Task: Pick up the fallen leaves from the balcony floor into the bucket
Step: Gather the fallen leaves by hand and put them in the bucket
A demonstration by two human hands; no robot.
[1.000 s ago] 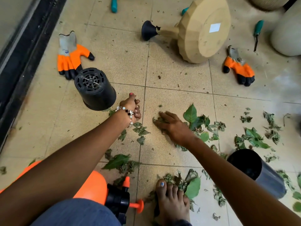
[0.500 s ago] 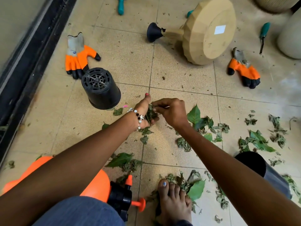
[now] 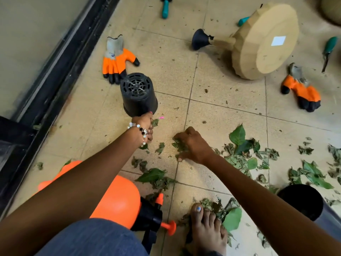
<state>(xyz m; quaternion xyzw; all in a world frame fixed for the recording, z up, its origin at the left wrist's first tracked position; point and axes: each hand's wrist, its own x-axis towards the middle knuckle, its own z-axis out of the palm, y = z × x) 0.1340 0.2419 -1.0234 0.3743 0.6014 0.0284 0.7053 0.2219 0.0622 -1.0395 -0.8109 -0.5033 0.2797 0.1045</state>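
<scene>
Green and dried leaves (image 3: 239, 135) are scattered over the tiled floor, mostly to the right and around my bare foot (image 3: 206, 231). A black plastic pot (image 3: 137, 89) lies on its side, its holed base facing the camera. My left hand (image 3: 145, 124), with a bead bracelet at the wrist, grips a bunch of leaves right at the pot's lower rim. My right hand (image 3: 191, 143) is down on the floor, its fingers curled round a clump of leaves. A dark grey bucket (image 3: 332, 220) lies at the lower right under my right forearm, its mouth open toward me.
An orange pressure sprayer (image 3: 118, 198) lies by my knee. Two orange gloves (image 3: 116, 60) (image 3: 302, 91), a tipped beige watering can (image 3: 263, 41) and teal-handled tools (image 3: 165, 8) (image 3: 329, 47) lie further out. A black door track (image 3: 60, 58) runs along the left.
Half a second ago my hands met at the centre over a bunch of leaves. Now my left hand has moved up-left to the black pot, and my right hand has dropped onto floor leaves.
</scene>
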